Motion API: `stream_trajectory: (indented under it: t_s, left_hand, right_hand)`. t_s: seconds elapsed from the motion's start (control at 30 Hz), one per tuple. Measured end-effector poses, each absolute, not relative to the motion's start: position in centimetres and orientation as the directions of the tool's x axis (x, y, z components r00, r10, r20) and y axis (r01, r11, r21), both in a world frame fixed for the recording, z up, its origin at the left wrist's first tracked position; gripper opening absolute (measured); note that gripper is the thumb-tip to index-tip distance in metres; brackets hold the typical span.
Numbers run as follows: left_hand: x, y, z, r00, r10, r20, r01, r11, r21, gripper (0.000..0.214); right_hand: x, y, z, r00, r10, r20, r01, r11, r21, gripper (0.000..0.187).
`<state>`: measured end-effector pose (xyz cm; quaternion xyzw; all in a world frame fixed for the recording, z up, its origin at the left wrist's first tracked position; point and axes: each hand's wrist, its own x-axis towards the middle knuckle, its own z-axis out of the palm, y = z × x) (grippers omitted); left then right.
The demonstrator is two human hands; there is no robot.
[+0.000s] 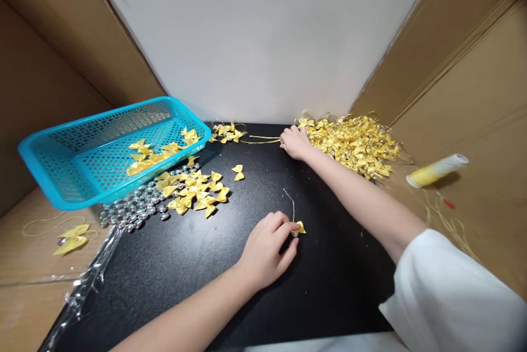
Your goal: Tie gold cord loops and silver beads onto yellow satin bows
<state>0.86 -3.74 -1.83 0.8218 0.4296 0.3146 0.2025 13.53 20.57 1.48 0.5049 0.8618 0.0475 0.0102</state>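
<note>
My left hand (269,247) rests on the black mat (197,264), fingers pinched on a small yellow bow (300,227) with a thin gold string (290,202) rising from it. My right hand (295,142) reaches to the far edge of the mat, fingers curled on gold strings (263,139) beside a big heap of finished yellow bows (354,140). Loose yellow bows (196,190) lie in a pile left of centre. Two more bows (237,172) sit alone between the pile and my right hand.
A tilted blue mesh basket (61,157) holding some yellow bows sits at the left, over a patch of small silver bells (132,209). A white and yellow tube (436,171) lies on the cardboard at right. Cardboard walls enclose both sides. A stray bow (72,238) lies at far left.
</note>
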Motion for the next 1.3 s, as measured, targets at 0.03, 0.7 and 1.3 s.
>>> stream_trajectory:
  t_s: [0.03,0.7,1.3]
  left_hand:
    - [0.8,-3.7,-1.9,0.43,0.836,0.341,0.579,-0.545,0.606,0.02]
    - [0.5,-3.4,-1.5,0.381,0.855,0.351,0.616,-0.518,0.594,0.016]
    - [-3.1,-0.4,-0.3,0.254,0.76,0.598,0.9,-0.412,0.143,0.016]
  right_hand:
    - [13.6,20.6,1.5,-0.498,0.867,0.028,0.865,0.493,0.09,0.016]
    - [14.4,18.2,1.8,-0.62,0.785,0.007,0.781,0.616,0.098,0.017]
    - [19.7,4.2,4.0,-0.804,0.561,0.196,0.568,0.823,-0.021,0.027]
